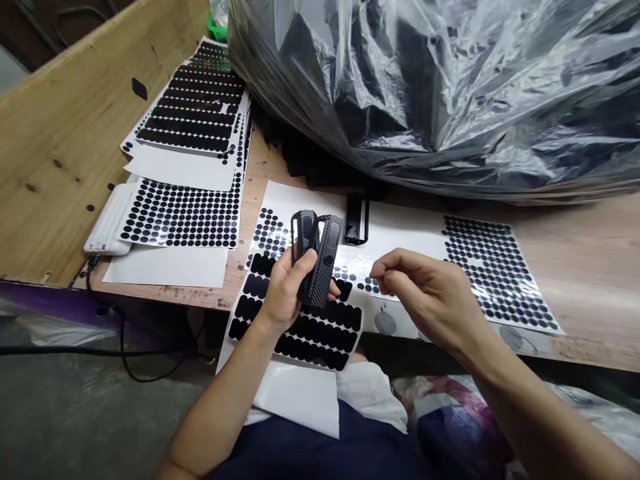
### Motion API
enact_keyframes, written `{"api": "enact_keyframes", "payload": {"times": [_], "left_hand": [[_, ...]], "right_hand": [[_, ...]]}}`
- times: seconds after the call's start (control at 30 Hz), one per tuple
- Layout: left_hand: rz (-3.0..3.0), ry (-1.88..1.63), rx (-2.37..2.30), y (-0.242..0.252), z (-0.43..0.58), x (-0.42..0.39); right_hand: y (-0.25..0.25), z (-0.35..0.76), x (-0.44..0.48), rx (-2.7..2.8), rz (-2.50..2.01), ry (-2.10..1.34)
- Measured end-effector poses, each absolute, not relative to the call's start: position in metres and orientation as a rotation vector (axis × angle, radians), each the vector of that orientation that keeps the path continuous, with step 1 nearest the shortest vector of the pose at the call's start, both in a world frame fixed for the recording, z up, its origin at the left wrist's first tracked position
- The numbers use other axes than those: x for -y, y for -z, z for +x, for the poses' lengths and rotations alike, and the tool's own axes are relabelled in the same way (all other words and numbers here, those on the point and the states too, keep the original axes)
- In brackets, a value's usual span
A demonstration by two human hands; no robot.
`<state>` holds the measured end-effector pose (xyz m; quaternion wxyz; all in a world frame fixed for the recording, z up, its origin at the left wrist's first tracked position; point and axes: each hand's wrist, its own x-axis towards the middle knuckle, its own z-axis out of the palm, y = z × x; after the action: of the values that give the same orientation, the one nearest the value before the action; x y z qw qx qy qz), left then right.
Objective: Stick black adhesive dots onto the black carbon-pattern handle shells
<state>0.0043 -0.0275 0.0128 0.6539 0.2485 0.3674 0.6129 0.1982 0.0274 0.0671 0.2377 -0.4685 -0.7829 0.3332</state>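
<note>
My left hand (290, 287) is closed around two black carbon-patterned plastic cases (324, 263), side by side and tilted, each with an oval recess on its face. My thumb presses across them. To the right, my right hand (425, 290) is curled in a pinch above a sheet of small black round stickers (367, 285); whatever its fingertips hold, if anything, cannot be made out. Under my left hand, a sheet of larger black rounded stickers (315, 333) hangs over the table edge towards my lap. Another black case (357, 219) lies on white paper just beyond.
A large plastic bag (430, 93) of dark items fills the back right. Stacked sticker sheets (185, 210) lie at left beside a white device (110, 220) and a wooden side board (95, 113). A further dot sheet (500, 270) is at right. Cables (125, 351) hang at lower left.
</note>
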Motion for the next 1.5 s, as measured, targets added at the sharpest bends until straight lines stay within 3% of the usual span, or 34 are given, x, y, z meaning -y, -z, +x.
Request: {"api": "enact_keyframes", "payload": {"times": [0.27, 0.37, 0.67, 1.2, 1.5], "left_hand": [[0.574, -1.432, -0.895, -0.016, 0.007, 0.026], [0.548, -1.415, -0.878, -0.016, 0.006, 0.026], [0.551, -1.343, -0.738, -0.005, -0.001, 0.027], [0.496, -1.339, -0.696, -0.009, -0.002, 0.026], [0.497, -1.343, -0.703, -0.011, -0.002, 0.026]], "right_hand": [[-0.036, 0.203, -0.021, 2.584, -0.851, -0.396], [-0.054, 0.201, -0.018, 2.459, -0.676, -0.547], [-0.085, 0.174, -0.055, 1.499, -1.172, -1.571], [-0.083, 0.156, -0.055, 1.504, -1.113, -1.645], [-0.078, 0.159, -0.055, 1.655, -1.127, -1.496]]}}
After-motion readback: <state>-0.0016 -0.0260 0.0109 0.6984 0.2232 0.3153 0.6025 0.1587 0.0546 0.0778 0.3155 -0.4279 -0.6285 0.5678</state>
